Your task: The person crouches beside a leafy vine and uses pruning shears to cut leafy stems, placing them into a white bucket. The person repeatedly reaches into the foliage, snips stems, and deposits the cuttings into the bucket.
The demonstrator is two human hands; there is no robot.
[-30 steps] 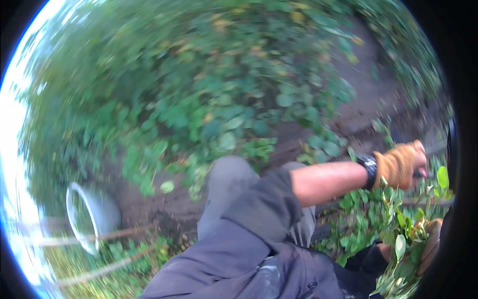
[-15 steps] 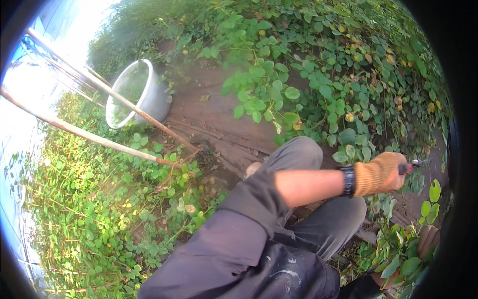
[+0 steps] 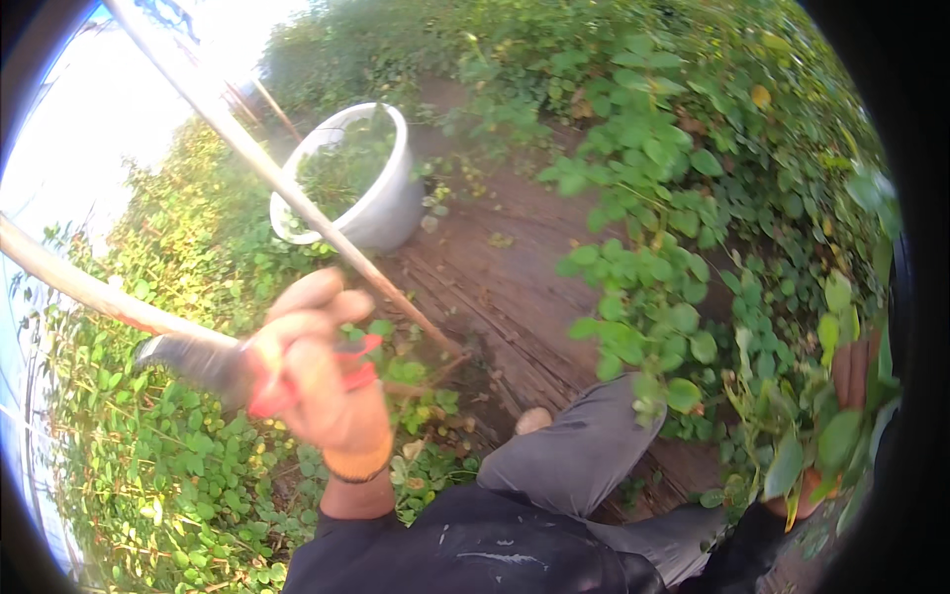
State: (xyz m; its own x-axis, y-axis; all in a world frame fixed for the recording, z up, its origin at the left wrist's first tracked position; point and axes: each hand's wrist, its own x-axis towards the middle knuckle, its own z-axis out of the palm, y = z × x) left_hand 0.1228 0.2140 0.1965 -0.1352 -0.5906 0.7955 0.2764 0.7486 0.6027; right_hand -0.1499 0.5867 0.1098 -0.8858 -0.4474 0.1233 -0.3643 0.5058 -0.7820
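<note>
Gripping a cutting tool point(image 3: 213, 366) with red handles and a dark blade, the left hand point(image 3: 322, 381) in its orange-tan glove is wrapped fully round it, fingers curled tight, blade pointing out to the left over the ground cover. I'm reading the tool as shears or a small sickle; the blur won't let me say which.

Over at the far right edge, the right hand point(image 3: 846, 396) is closed around a bunch of cut green stems point(image 3: 792, 445), leaves spilling down past the palm. I can only see part of that hand, but the fingers look clasped on the bundle.

By my judgement some cutting is done, since a handful is gathered, and plenty is left: leafy vines point(image 3: 673, 247) run thick along the right of the bare dirt path point(image 3: 515, 267) and across the left side too.

Further out, a white bucket point(image 3: 371, 198) sits at the path's far end, well apart from both hands, with greens showing inside. Two slanting poles point(image 3: 297, 198) cross in front of it. Grey trouser leg point(image 3: 584, 455) is bent below.
</note>
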